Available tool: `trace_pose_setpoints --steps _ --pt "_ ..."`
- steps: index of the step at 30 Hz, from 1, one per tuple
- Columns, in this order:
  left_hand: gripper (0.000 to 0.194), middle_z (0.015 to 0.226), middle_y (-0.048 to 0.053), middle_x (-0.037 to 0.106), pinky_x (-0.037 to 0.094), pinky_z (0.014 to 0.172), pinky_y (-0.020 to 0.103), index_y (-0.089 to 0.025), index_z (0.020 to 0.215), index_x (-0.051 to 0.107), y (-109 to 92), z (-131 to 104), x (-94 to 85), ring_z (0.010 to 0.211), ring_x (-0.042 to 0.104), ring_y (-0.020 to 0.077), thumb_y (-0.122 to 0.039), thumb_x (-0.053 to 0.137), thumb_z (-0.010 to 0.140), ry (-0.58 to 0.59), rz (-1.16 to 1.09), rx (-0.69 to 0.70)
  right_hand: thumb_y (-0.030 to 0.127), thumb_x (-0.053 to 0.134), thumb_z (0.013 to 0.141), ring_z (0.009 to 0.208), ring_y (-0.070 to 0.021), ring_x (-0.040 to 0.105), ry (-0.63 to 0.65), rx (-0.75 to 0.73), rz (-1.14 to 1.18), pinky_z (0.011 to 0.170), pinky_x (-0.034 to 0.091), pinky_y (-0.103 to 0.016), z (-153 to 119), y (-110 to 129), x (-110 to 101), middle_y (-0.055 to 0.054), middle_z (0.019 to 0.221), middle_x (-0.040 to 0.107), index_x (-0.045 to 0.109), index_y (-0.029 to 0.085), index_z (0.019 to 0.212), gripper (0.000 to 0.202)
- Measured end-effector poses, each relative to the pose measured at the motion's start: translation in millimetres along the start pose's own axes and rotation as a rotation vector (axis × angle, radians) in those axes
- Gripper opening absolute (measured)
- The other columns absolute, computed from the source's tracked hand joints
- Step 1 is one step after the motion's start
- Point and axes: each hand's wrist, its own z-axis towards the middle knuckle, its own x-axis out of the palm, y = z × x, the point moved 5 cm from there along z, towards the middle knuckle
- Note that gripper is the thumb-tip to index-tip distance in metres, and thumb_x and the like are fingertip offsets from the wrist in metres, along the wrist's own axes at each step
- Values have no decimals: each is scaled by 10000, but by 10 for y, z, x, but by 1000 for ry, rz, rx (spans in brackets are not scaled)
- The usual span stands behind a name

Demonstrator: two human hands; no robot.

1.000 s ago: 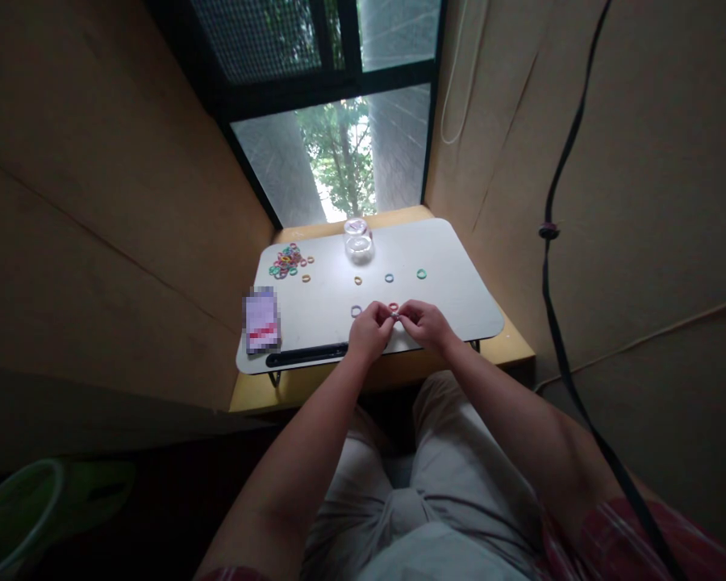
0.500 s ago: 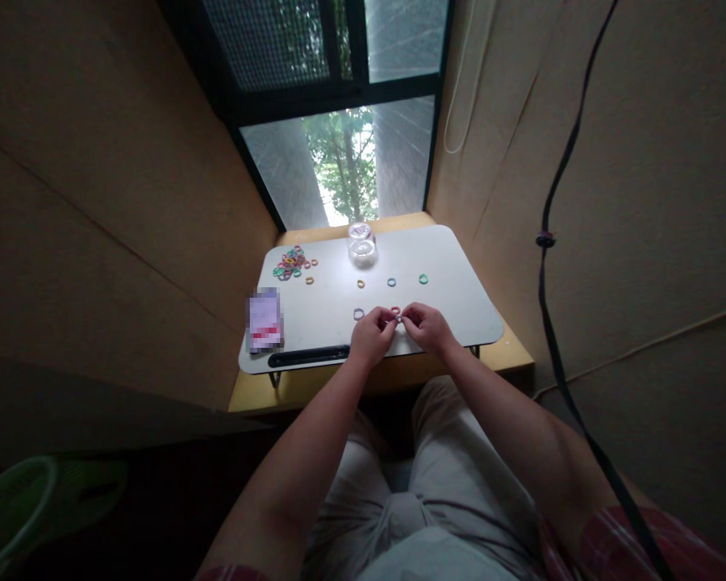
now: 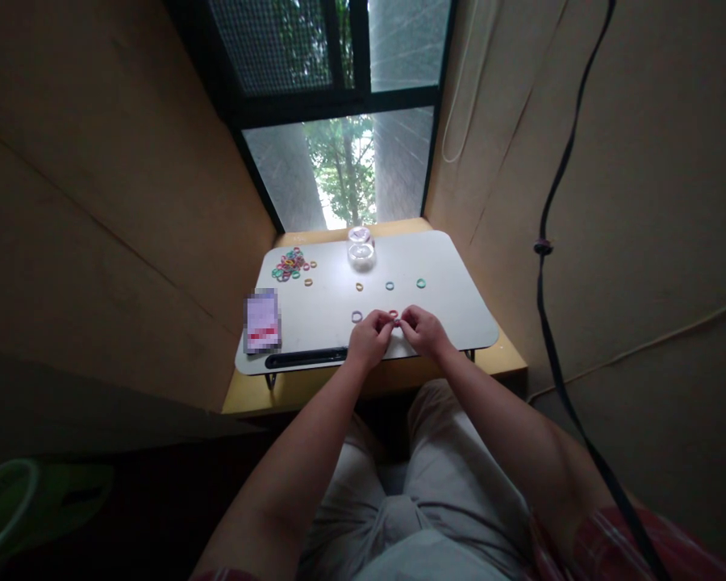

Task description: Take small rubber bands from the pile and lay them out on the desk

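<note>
My left hand (image 3: 369, 337) and my right hand (image 3: 422, 331) meet over the front of the white folding table. Fingertips of both are pinched on a small hair tie (image 3: 398, 323), mostly hidden by the fingers; its colour is hard to make out. Just beyond it lies a red hair tie (image 3: 393, 313). A lilac hair tie (image 3: 356, 316) rests left of that, near my left hand. Farther back, a yellow hair tie (image 3: 359, 286), a blue hair tie (image 3: 390, 286) and a green hair tie (image 3: 421, 283) form a spaced row.
A heap of mixed hair ties (image 3: 289, 265) sits at the back left, with a few strays beside it. A clear round container (image 3: 361, 255) stands at the back. On the left lies a blurred-out phone-like rectangle (image 3: 262, 321); a black slot strip (image 3: 306, 357) runs along the table's front edge.
Both hands keep their pinch at about the same spot, the fingers shifting slightly on the small hair tie. The whole view has tilted a little; the other hair ties lie as before.
</note>
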Motion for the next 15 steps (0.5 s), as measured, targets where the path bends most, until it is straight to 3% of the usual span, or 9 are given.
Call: trace_pose_setpoints --steps 8,15 --pt "113 856 -6 712 428 679 237 -226 907 627 -58 -7 3 737 625 122 -317 574 865 18 56 2 295 442 872 604 -170 501 9 3 -163 584 323 -272 -8 23 -11 -12 693 566 497 213 830 107" --pt "125 870 2 709 449 674 252 -222 960 603 -67 -18 18 711 636 126 -299 545 881 32 92 -38 300 476 866 597 -150 508 -1 0 -98 581 342 -253 -17 44 -26 2 694 588 525 214 818 110"
